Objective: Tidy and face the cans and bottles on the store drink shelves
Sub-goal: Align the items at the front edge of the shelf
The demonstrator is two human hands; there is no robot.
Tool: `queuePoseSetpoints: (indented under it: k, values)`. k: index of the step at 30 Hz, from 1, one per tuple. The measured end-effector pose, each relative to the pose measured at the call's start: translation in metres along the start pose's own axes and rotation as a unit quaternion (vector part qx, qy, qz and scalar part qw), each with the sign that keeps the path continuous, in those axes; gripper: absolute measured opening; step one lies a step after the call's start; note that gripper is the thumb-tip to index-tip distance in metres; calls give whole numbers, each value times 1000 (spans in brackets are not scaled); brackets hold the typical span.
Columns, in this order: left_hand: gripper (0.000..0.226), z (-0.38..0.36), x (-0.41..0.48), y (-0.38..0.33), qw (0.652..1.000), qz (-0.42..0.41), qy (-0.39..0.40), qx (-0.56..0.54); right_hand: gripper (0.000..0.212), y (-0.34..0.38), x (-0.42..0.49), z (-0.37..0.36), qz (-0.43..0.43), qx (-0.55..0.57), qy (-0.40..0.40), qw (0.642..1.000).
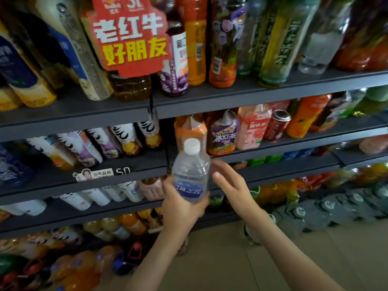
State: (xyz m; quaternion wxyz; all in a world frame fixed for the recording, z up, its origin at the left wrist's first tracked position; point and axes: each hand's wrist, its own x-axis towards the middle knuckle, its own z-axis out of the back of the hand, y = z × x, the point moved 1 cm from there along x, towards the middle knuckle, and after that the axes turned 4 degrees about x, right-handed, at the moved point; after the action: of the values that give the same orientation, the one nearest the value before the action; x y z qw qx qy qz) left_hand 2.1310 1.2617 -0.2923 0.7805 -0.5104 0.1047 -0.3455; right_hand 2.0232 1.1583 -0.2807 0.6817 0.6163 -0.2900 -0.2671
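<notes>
Red promo sign [130, 36] hangs over the top shelf [231, 99], left of centre; left hand [180, 208] wraps the lower body of a clear water bottle [191, 173], white cap up, held in front of the middle shelves; right hand [231, 183] just beside the bottle, fingers spread and loose, holding nothing; red can [276, 126] stands on the shelf further right.

Red sign [130, 36] reads 老红牛好朋友, shelf tag [98, 174] 元气森林 and 50, purple bottle [224, 137] 冰红茶
</notes>
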Motion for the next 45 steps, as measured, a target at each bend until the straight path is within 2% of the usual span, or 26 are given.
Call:
queuePoseSetpoints:
  k: [2,5,11,13,16,18,21,23,27,29,32,33,36,38,39,42,45]
  values:
    - [75,-26,-16,-24,999,-23,44,1,52,4,-28,31,-30,24,34,999]
    - [71,-78,-41,-57,993,-39,113,11,76,3,-59,88,-58,-24,-12,998]
    - [60,-185,-91,-134,960,-72,270,-15,74,-2,-121,238,-74,-12,-95,993]
    - [71,-216,-93,-152,933,-70,352,-30,71,-5,-137,287,-77,-8,-100,992]
    - [101,-268,-91,-171,890,-28,451,-53,71,-9,-152,346,-80,-21,-90,993]
    - [100,-301,-95,-187,877,-11,477,-50,71,-16,-159,379,-95,-12,-81,992]
    - [74,-353,-105,-200,891,-30,453,-23,80,-38,-162,426,-120,-10,-93,988]
    - [63,-394,-108,-202,902,-44,430,-11,73,-58,-160,458,-122,-30,-136,983]
    - [71,-485,-103,-204,917,-91,385,46,55,-103,-148,505,-126,-63,-257,956]
    - [68,-537,-96,-202,913,-119,384,69,62,-127,-134,529,-129,-41,-280,950]
    - [35,-616,-94,-197,903,-158,390,88,82,-166,-105,575,-129,39,-342,930]
    - [33,-643,-92,-193,903,-174,384,88,82,-183,-96,591,-124,56,-368,920]
    - [53,-713,-85,-180,909,-163,379,65,74,-239,-69,635,-103,70,-421,899]
    - [51,-756,-74,-167,913,-164,370,55,71,-279,-50,662,-74,59,-438,894]
    - [53,-776,-68,-158,915,-148,372,44,72,-297,-38,674,-61,47,-437,896]
    - [81,-824,-43,-137,934,-128,325,71,72,-335,2,705,-29,8,-419,908]
    - [81,-857,-18,-120,950,-133,275,65,76,-352,38,722,-40,-26,-388,920]
